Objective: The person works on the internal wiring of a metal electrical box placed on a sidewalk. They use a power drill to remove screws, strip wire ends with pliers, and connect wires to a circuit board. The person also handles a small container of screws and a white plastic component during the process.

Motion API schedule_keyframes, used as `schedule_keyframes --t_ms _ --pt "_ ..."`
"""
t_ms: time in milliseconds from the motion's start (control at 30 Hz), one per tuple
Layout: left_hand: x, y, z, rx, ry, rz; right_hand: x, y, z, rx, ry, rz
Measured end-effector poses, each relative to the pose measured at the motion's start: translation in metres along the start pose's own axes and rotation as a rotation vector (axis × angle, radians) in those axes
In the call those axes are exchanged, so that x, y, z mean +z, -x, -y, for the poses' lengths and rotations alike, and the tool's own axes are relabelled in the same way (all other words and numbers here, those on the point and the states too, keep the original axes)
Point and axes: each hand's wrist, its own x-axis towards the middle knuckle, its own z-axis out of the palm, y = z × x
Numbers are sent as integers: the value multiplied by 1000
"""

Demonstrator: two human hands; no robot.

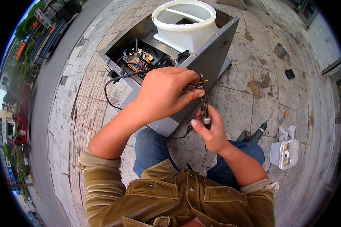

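Note:
My left hand (166, 89) pinches several thin coloured wires (195, 84), one of them yellow, at the front of a grey metal appliance (219, 47). Metal pliers (204, 99) stand upright at those wires, gripped lower down by my right hand (212, 132). Whether the jaws are closed on a wire I cannot tell. Behind my hands, the appliance's open top shows a wiring compartment (138, 56) with circuit parts and cables, and a white plastic round duct (183, 30). A black cable (107, 92) runs down the appliance's left side; a plug (189, 128) lies beneath my hands.
A cordless drill (257, 134) lies on the paving (246, 75) at right, beside a clear plastic tub (284, 155) with small parts and white cloth (286, 132). A metal pot (280, 50) and small black piece (290, 73) are farther back. A road with parked vehicles runs along the left.

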Motion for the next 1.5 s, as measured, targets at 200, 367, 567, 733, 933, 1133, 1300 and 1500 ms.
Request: schedule_keyframes --t_ms 200,367,567,733,933,1133,1300,1500 --pt "-1 -3 5 -79 -34 34 0 -2 -4 -31 78 -105" --pt "-7 9 8 -72 -80 -91 -7 -11 -12 81 -122 -164" --pt "-38 32 -5 -33 32 -323 -29 -15 -36 539 -989 -129" --pt "-87 100 109 -495 178 -888 -16 -15 -32 549 -993 -40" --pt "-66 164 208 -859 358 -395 -14 -18 -33 563 -979 -27" --pt "-73 158 220 -809 592 -435 -9 -18 -33 531 -971 42" --pt "-139 129 171 -684 592 -635 -7 -17 -32 433 -939 20" --pt "-106 77 78 -304 -13 -302 3 -15 -7 51 -674 130"
